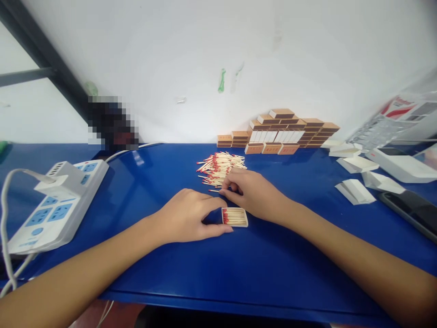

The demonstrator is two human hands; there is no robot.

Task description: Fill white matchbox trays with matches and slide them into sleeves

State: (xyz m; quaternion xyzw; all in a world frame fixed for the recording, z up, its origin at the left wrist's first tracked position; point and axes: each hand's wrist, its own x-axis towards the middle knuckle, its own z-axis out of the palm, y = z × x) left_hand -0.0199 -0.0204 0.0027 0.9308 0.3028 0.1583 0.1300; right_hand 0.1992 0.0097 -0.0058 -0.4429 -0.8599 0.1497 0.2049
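A small white matchbox tray (243, 223) lies on the blue table, partly filled with red-headed matches. My left hand (189, 216) grips its left end, thumb along the near side and fingers at the far side. Just beyond the tray, my right hand (247, 191) is closed in a pinch at the end of a single match (213, 191), whose red head points left. Behind the right hand lies a loose pile of matches (221, 166); the hand covers part of its near edge.
Against the wall stand stacked matchboxes (283, 125). Folded white papers (357, 191), a white box (403, 166), a dark phone (413, 212) and a plastic-wrapped pack (392, 118) are at the right. A power strip (64, 209) with a plugged-in charger and cable sits at the left.
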